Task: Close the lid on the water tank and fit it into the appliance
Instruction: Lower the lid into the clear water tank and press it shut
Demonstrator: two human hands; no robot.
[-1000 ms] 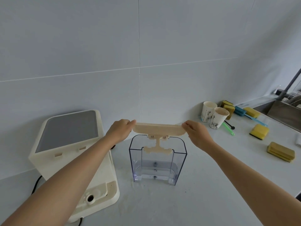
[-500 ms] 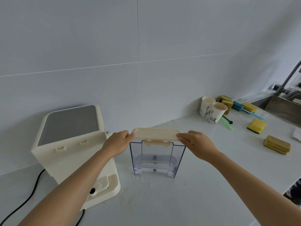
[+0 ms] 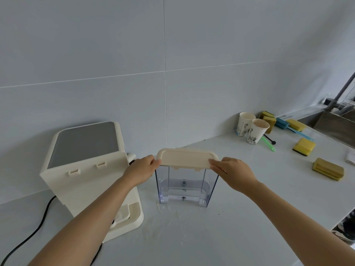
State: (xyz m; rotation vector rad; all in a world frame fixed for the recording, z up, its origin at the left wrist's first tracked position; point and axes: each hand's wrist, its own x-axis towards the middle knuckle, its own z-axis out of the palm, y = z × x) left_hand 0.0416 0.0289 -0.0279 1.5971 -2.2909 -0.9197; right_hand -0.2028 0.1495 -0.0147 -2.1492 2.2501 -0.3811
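A clear plastic water tank (image 3: 184, 186) stands upright on the white counter in the middle. A cream lid (image 3: 185, 157) lies flat across its top rim. My left hand (image 3: 143, 168) grips the lid's left end and my right hand (image 3: 233, 172) grips its right end. The cream appliance (image 3: 86, 166) with a grey top panel stands to the left of the tank, its open base bay facing me behind my left forearm.
A black power cord (image 3: 34, 230) trails from the appliance to the lower left. Two paper cups (image 3: 251, 129), several yellow sponges (image 3: 304, 146), blue and green brushes and a steel sink (image 3: 338, 125) sit at the right. The counter edge (image 3: 334, 226) drops off at lower right.
The lid was held raised above the tank with its inner stem showing; both hands have lowered it flat onto the tank's rim. The camera view has tilted slightly.
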